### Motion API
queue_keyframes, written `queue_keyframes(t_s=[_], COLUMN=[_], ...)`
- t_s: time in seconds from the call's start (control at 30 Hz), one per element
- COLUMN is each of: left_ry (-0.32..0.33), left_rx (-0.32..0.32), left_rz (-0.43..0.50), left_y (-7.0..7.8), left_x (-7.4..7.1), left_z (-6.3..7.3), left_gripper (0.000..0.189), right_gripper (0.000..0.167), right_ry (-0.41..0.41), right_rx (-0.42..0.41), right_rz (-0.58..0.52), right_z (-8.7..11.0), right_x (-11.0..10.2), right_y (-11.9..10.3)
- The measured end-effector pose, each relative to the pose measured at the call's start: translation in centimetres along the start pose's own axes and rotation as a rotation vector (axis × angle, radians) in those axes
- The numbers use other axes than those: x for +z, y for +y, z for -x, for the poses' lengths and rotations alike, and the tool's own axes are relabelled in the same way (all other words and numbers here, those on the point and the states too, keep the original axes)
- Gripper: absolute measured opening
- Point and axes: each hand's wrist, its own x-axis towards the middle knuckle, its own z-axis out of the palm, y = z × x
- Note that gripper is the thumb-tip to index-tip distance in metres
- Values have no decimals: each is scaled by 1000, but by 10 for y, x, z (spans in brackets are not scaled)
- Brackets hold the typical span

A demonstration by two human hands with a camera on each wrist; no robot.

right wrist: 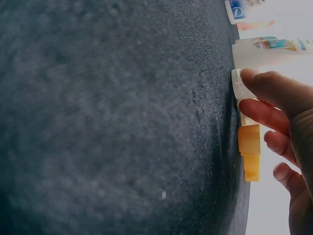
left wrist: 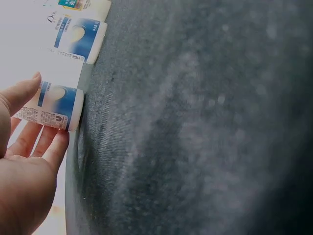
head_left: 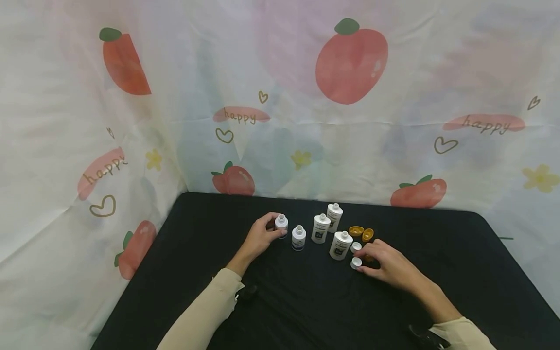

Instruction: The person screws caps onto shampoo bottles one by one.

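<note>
At the left end of the bottles, my left hand [head_left: 261,234] grips a small white bottle [head_left: 281,222], thumb on one side and fingers on the other. Its blue-and-white label [left wrist: 57,100] shows in the left wrist view. A second small white bottle [head_left: 299,238] stands just to its right, uncapped. On the right, my right hand [head_left: 389,262] is low over the table, thumb and index finger either side of the nearer white cap [head_left: 356,263], pinching it. Another white cap [head_left: 356,247] lies just behind, by the index fingertip. The other right fingers are loosely bent.
Three larger white bottles, a rear one [head_left: 334,217], a middle one [head_left: 321,228] and a front one [head_left: 341,245], stand uncapped between the hands. Amber caps [head_left: 356,231] lie right of them, one partly under my right hand. A black cloth [head_left: 306,301] covers the table; a printed curtain hangs behind.
</note>
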Motion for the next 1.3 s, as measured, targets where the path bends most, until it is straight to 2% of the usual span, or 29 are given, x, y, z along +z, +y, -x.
queue_keyframes(t_s=[0.2, 0.53, 0.93, 1.1, 1.3], left_ry=[17, 42, 55, 44, 48], left_rx=[29, 51, 117, 119, 109], left_rz=[-10, -62, -42, -35, -45], left_y=[4, 21, 46, 54, 66], left_x=[-3, -12, -27, -31, -33], left_z=[3, 8, 20, 25, 31], left_gripper=[38, 40, 40, 43, 46], right_gripper=[30, 34, 40, 41, 42], right_ry=[14, 37, 117, 146, 169], right_rx=[7, 58, 30, 49, 86], right_rz=[-15, -172, -288, -350, -372], right_z=[1, 5, 0, -4, -7], right_x=[-2, -9, -21, -26, -31], right_y=[-2, -5, -10, -15, -20])
